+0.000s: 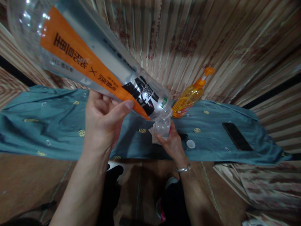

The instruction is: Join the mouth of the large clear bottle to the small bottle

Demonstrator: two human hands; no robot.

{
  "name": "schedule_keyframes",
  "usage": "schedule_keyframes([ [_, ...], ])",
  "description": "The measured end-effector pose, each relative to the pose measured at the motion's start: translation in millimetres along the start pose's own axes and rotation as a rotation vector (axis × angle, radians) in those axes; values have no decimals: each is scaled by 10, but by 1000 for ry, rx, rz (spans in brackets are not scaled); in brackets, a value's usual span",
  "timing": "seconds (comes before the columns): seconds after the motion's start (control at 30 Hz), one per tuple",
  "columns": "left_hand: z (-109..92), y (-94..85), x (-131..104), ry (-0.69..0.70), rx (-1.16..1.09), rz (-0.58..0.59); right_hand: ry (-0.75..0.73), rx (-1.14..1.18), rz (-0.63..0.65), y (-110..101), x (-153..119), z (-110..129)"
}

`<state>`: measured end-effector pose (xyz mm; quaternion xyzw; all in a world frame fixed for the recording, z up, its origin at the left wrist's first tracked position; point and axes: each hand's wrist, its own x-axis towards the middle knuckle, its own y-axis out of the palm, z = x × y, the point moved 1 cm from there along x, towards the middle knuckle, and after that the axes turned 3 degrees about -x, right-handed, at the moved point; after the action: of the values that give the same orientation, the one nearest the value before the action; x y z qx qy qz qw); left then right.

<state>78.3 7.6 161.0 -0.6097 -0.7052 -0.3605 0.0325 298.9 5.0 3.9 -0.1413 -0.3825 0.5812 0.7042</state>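
Observation:
My left hand [103,117] is wrapped around a large clear plastic bottle [89,62] with an orange and silver label. The bottle is tipped over, its neck pointing down and to the right. Right at its mouth is a small clear container [162,128], gripped by my right hand [174,142]; whether the two rims touch I cannot tell. Any liquid passing between them is too indistinct to make out. Just right of my right hand, a small round white lid [190,144] lies on the cloth. Something pale, like folded paper [154,138], shows beside the container.
A pump bottle [188,99] of orange liquid stands behind my right hand. Farther right, a black phone [237,137] lies flat. A teal patterned cloth [63,125] covers the narrow table, and a pleated curtain [174,40] hangs behind. A small dark object [183,136] sits near the lid.

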Motion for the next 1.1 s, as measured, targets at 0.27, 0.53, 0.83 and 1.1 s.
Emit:
schedule_keyframes([
  [0.27,-23,28,-14,-14,-2,-16,-10,7,0,12,-1,-23],
  [0.53,-17,37,-12,-13,-4,-44,-19,7,-8,11,1,-24],
  [0.83,-5,21,-2,-8,-10,-25,0,-3,-11,18,5,-6],
  [1.1,-9,11,9,-4,-27,1,13,0,-6,23,18,-7],
])
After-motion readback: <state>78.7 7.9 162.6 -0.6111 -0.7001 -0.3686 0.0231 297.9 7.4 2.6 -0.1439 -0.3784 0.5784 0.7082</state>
